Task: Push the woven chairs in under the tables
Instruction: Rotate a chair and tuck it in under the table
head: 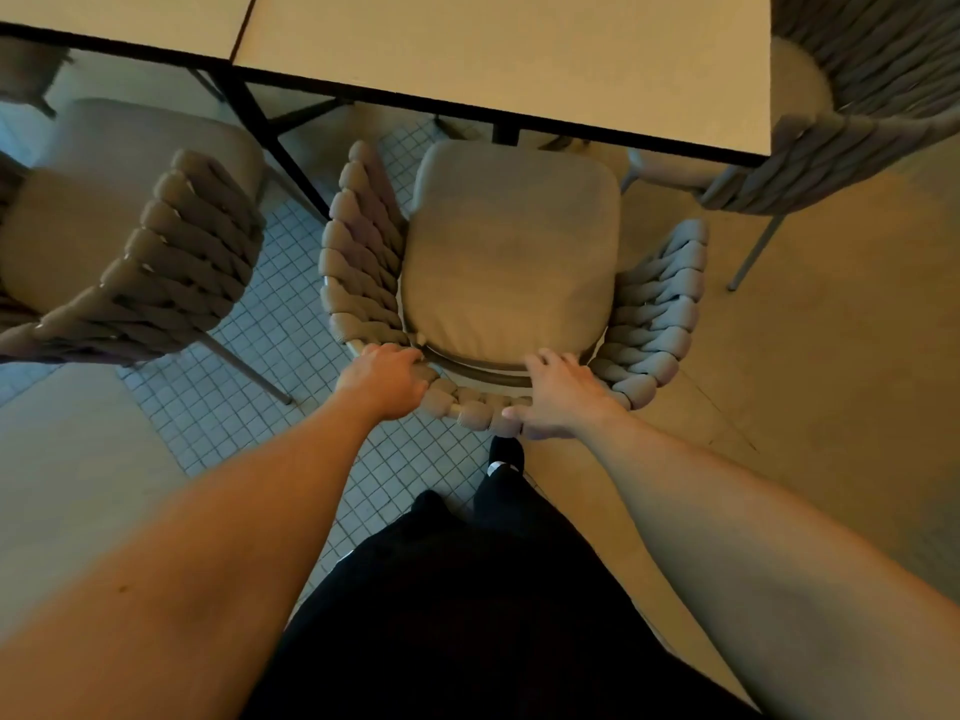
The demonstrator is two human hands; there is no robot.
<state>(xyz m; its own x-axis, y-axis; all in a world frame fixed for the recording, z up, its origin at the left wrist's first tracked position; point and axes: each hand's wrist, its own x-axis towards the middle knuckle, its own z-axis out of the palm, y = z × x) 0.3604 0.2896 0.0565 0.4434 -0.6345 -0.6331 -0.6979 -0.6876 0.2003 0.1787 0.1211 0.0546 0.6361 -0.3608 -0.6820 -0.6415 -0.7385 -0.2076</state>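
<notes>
A woven chair (358, 252) with a beige seat cushion (511, 252) stands straight in front of me, its front edge just under the near edge of the beige table (519, 59). My left hand (387, 381) grips the left part of the curved woven backrest, fingers curled over its top. My right hand (558, 394) grips the right part of the same backrest, thumb on the outer side. Most of the seat lies outside the table.
A second woven chair (171, 272) stands at the left beside another table top (119, 18). A third woven chair (852, 142) sits at the table's right end. Black table legs (260, 127) stand between the chairs. My dark trousers and shoe (506, 454) are just behind the chair.
</notes>
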